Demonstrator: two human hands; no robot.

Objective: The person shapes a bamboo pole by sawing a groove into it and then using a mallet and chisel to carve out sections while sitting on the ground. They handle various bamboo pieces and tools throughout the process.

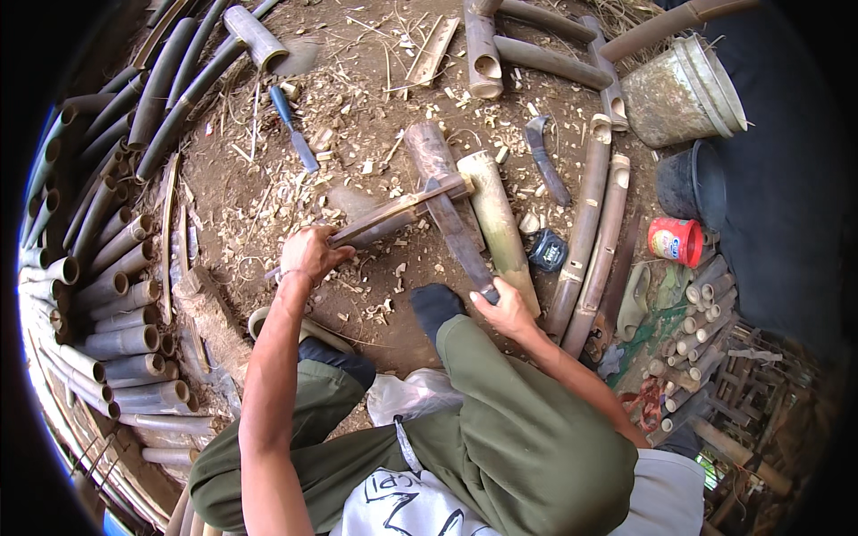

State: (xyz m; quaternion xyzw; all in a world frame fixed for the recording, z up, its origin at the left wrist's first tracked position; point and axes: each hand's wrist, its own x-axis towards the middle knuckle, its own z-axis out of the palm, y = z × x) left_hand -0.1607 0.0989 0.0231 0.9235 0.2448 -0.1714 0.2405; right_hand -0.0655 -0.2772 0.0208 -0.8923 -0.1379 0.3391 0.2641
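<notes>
My left hand [313, 254] is closed round one end of a split bamboo strip [384, 214], which slants up to the right. The strip's far end lies across a brown wooden log [431, 147], close by a pale green bamboo length [496, 210]. In my right hand [508, 311] is the handle of a machete [458, 234]. Its dark, broad blade points away from me and meets the strip near that far end. A curved dark sheath-like piece [546, 161] lies right of the log. Left of it, a blue-handled chisel [293, 127] rests among wood chips.
Cut bamboo tubes [125, 339] are stacked along the left. Two notched bamboo poles [585, 228] lie to the right. Beyond stand a dirty white bucket [670, 98], a dark bucket [693, 183] and a red tub [675, 242]. A bamboo mallet [255, 37] lies far left.
</notes>
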